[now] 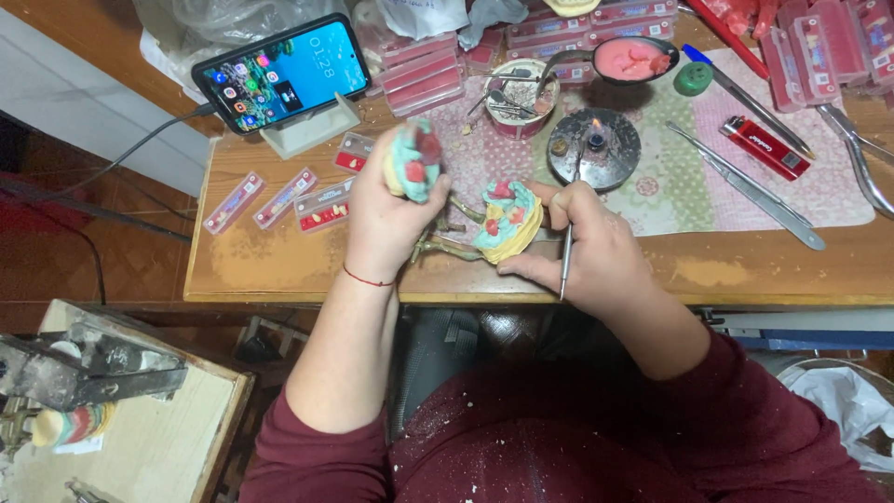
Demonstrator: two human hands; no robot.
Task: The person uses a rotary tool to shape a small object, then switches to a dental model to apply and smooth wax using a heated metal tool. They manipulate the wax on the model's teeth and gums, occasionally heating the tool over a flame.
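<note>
Near table edge (279, 279), hands (391, 219) on casts (507, 219).

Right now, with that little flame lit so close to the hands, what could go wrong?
The right hand holds a thin metal tool beside the lit spirit burner; a slip might singe fingers. The left hand lifts one dental cast of the hinged pair; it could drop. The lighter lies near the flame.
</note>
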